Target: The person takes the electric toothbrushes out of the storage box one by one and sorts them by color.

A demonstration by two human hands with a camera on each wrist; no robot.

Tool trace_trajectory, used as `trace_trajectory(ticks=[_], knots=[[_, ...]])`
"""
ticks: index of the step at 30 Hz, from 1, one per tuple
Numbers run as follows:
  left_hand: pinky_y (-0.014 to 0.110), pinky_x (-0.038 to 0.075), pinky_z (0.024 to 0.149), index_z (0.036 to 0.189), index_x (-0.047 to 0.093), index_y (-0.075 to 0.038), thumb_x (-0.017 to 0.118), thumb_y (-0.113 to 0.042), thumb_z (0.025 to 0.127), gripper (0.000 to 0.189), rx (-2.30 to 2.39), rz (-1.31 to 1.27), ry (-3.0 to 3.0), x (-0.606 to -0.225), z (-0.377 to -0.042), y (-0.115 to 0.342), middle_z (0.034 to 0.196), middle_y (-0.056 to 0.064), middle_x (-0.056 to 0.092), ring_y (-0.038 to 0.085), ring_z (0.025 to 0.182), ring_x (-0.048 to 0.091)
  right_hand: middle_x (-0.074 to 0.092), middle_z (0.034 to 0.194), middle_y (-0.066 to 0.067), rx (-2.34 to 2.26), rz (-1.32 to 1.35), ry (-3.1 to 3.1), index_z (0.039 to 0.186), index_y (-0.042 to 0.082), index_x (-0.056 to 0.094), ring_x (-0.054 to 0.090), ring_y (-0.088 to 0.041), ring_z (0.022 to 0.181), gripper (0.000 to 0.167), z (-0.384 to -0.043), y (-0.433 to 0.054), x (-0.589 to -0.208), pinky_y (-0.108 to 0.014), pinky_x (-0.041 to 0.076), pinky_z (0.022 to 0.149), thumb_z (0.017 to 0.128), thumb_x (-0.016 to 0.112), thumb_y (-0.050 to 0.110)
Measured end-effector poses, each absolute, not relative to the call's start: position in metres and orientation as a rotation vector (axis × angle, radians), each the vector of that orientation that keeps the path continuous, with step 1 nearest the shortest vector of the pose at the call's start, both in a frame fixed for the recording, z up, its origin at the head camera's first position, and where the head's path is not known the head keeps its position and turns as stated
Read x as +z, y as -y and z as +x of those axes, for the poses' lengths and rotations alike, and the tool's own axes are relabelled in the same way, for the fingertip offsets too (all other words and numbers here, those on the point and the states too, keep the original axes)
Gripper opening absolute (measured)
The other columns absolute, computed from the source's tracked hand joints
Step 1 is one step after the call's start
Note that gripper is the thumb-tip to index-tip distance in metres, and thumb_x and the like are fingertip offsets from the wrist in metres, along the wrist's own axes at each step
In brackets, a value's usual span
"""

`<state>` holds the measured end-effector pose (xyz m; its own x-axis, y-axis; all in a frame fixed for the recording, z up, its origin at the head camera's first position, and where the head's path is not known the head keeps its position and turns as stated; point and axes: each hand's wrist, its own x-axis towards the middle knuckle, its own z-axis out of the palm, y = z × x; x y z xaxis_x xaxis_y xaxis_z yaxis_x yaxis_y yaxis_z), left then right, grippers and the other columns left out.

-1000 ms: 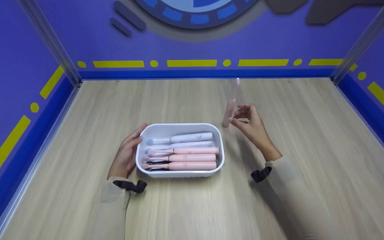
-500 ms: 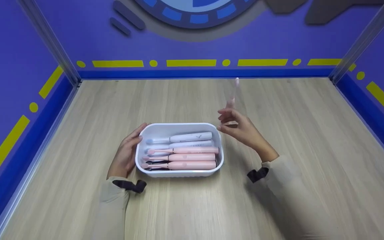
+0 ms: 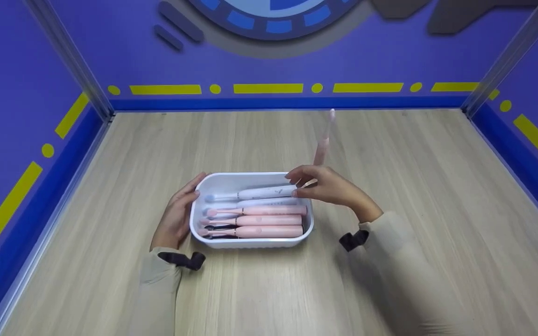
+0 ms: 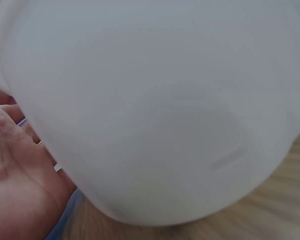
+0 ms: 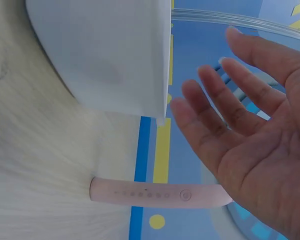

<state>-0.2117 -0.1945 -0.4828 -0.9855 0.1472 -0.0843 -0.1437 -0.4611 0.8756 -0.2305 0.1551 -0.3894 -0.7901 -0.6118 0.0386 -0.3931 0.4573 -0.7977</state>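
Note:
A white plastic bin [image 3: 250, 243] stands on the table, with electric toothbrushes lying side by side in it. At the back lies a white marbled toothbrush [image 3: 266, 192]; in front of it are another white one and several pink toothbrushes [image 3: 269, 220], with dark brush heads partly hidden under them. My left hand [image 3: 173, 219] holds the bin's left end, thumb at the rim. Over the right rim, my right hand [image 3: 329, 187] has loosely bent fingers close to the marbled toothbrush's handle end, holding nothing. A pink toothbrush [image 5: 140, 193] stands upright beyond that hand, its base hidden in the head view.
The wood-grain table [image 3: 259, 289] has blue-purple panels [image 3: 269, 70] along its back and sides. Metal posts [image 3: 94, 93] mark the back corners. The upright toothbrush stands just off the bin's back right corner.
My right hand has moved left and toward me, from beside the upright pink toothbrush to over the bin's right rim. The left hand and bin have stayed in place.

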Motion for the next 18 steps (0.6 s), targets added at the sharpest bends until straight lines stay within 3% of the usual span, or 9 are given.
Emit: trace_trajectory(ticks=[18], knots=[[0.029, 0.017, 0.121, 0.150, 0.031, -0.004, 0.035, -0.003, 0.100, 0.049, 2.506, 0.001, -1.570, -0.483, -0.212, 0.196, 0.159, 0.005, 0.027, 0.014, 0.147, 0.020, 0.068, 0.111, -0.019, -0.788, -0.977, -2.365, 0.125, 0.000, 0.060, 0.064, -0.028, 0.104, 0.038, -0.239, -0.135, -0.377, -0.042, 0.051, 0.093, 0.088, 0.065, 0.011]])
